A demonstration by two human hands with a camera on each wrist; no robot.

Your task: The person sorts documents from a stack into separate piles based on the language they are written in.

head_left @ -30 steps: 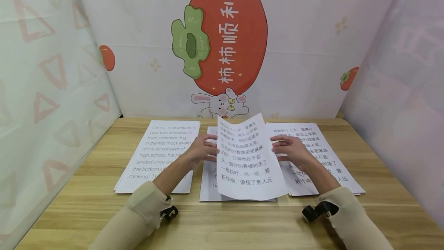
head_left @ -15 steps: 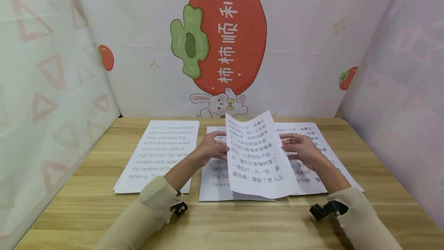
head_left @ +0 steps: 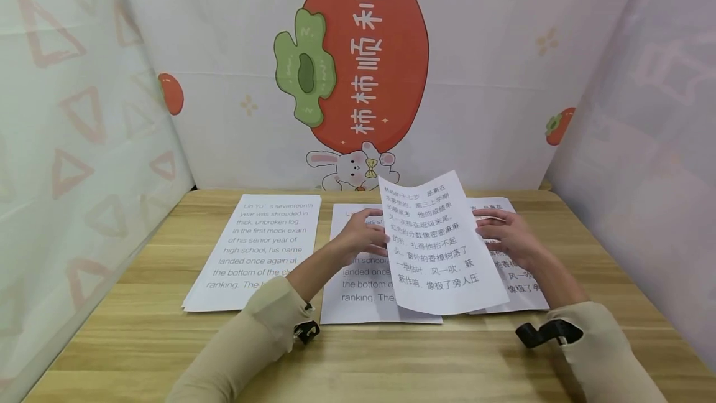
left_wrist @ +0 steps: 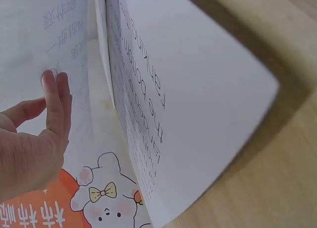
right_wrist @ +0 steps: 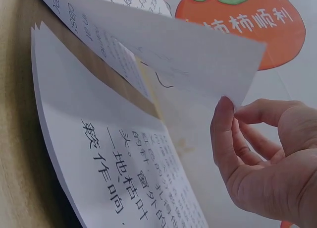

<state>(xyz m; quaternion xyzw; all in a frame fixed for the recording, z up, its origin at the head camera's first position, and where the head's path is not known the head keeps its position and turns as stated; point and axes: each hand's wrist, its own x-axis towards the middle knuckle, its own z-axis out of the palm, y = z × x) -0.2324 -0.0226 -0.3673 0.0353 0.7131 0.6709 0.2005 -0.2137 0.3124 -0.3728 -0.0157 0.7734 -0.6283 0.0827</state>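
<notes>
A single sheet of paper [head_left: 433, 247] printed with Chinese text is held up between both hands, tilted and slightly bowed. My left hand [head_left: 360, 234] pinches its left edge. On the opposite edge my right hand [head_left: 511, 241] grips it; in the right wrist view the right thumb and fingertips [right_wrist: 225, 105] meet at the paper's border. Below the sheet lies the middle stack of paper [head_left: 358, 278] with English text, partly covered. The right stack [head_left: 517, 300] bears Chinese text and is half hidden by the sheet and the right hand.
Another English-text stack [head_left: 252, 247] lies on the left of the wooden table [head_left: 391, 365]. Behind the table hangs a white cloth backdrop [head_left: 475, 123] with a persimmon print, and cloth walls flank both sides.
Both hands have carried the Chinese-text sheet to the right and slightly up, from over the middle stack toward the right stack. More of the middle stack's English text shows now.
</notes>
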